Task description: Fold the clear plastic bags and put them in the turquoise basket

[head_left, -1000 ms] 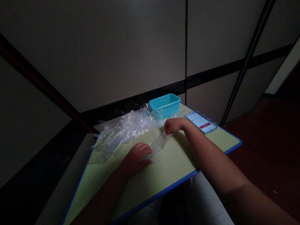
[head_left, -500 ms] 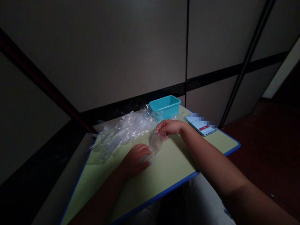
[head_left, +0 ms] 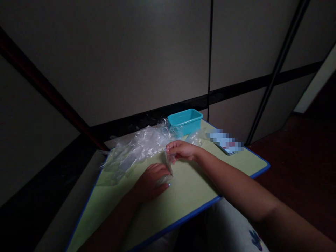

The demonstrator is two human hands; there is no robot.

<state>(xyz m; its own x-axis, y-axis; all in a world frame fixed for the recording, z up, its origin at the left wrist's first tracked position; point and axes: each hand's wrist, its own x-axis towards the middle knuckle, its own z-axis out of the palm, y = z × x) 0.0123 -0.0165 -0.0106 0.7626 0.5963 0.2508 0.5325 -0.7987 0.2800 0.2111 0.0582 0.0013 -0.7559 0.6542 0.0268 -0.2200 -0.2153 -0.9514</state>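
Observation:
A small piece of clear plastic, seemingly a bag (head_left: 170, 161), stretches between my two hands above the table. My right hand (head_left: 181, 149) pinches its upper end between thumb and fingertips. Lower and to the left, my left hand (head_left: 154, 180) curls round its other end, which bunches up between thumb and fingers. Just beyond my hands lies a crumpled heap of clear plastic bags (head_left: 141, 143). Another bit of clear plastic (head_left: 196, 137) rests behind my right hand, near a turquoise rectangular tub (head_left: 187, 123).
The light green table (head_left: 194, 182) has a blue edge. A phone (head_left: 227, 144) with a lit, partly blurred screen lies at its right. Dark-banded cabinet panels (head_left: 147, 63) rise close behind the table. My legs (head_left: 231, 224) are below the front edge.
My right hand has moved left and slightly down, towards my left hand. The plastic between them has folded and looks narrower. My left hand has hardly moved.

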